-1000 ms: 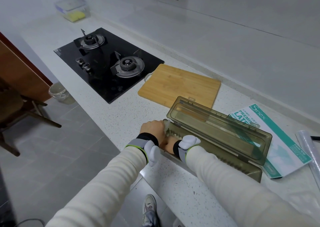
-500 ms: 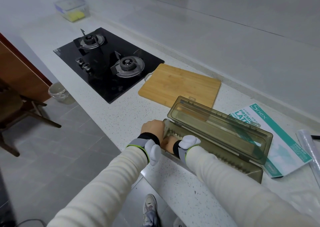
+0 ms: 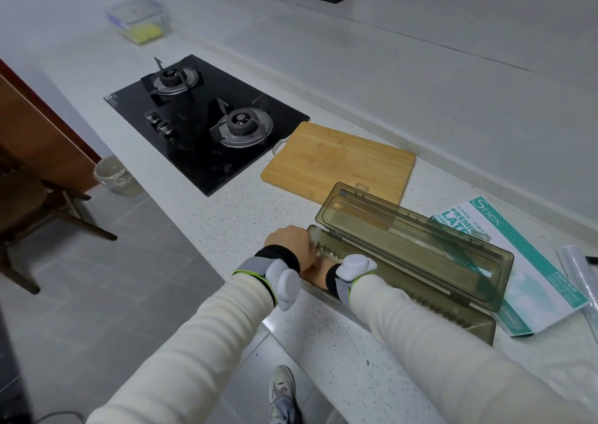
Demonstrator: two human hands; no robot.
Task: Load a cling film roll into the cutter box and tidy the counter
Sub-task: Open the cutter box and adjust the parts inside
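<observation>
- The packet [image 3: 514, 261], right of the hands behind the box, reads "Sriex" and "PREMI… LAT…"; the rest is hidden.
- Film roll [image 3: 579, 281] lies far right; board [image 3: 339, 161] beyond the box.
- Left hand [image 3: 288, 242] cups the left end of the open box [image 3: 417, 271]; right hand [image 3: 318, 273] is mostly hidden, its grip unclear.
</observation>
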